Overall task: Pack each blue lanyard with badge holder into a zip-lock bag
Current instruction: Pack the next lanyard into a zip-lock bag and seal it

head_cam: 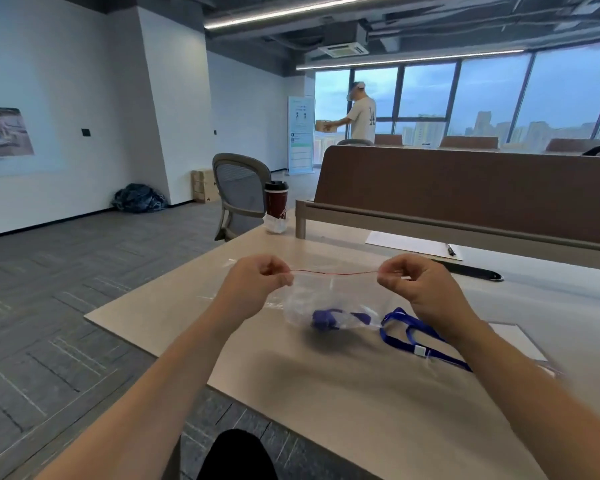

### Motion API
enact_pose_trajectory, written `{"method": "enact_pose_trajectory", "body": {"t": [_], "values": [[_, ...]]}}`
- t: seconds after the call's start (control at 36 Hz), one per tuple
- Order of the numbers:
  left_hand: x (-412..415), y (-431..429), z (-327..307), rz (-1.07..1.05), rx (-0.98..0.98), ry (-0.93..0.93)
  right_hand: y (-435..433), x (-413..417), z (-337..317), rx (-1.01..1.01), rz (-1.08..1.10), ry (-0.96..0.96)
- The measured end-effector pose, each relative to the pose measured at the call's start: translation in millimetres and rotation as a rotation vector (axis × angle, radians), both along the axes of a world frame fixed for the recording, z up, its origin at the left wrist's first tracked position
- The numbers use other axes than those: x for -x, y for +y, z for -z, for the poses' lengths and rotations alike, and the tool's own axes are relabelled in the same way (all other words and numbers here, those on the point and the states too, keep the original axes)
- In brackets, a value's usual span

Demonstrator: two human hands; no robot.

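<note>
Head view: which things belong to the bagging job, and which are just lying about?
Job: clear zip-lock bag with red seal, pinched by left hand and right hand; blue lanyard inside it; second blue lanyard beside it.
Lying about: dark red lidded cup; white paper sheet; black pen.

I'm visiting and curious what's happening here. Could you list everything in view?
zip-lock bag: one, clear with red seal, held over the table
bagged lanyard: one, blue, bunched inside the bag
loose lanyard: one, blue, on table beneath right wrist
cup: one, dark red, far table corner
paper: one sheet, white, beside the divider
pen: one, black, on the paper
office chair: one, grey, beyond the table
left hand: one, pinches bag's left top corner
right hand: one, pinches bag's right top corner
</note>
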State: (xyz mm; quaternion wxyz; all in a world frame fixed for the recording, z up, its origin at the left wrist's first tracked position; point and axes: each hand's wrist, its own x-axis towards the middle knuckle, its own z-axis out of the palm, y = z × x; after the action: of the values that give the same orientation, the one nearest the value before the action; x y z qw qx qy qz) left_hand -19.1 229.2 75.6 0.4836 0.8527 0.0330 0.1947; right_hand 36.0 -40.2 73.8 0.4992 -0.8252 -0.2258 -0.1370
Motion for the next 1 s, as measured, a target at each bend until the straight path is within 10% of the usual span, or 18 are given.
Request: {"method": "enact_pose_trajectory", "body": {"t": [0.75, 1.0], "values": [[-8, -7, 52, 0.126, 0.637, -0.054, 8, -2, 37, -0.286, -0.071, 0.358], [-2, -16, 56, 0.110, 0.608, -0.136, 8, -1, 22, 0.142, 0.016, 0.034]]}}
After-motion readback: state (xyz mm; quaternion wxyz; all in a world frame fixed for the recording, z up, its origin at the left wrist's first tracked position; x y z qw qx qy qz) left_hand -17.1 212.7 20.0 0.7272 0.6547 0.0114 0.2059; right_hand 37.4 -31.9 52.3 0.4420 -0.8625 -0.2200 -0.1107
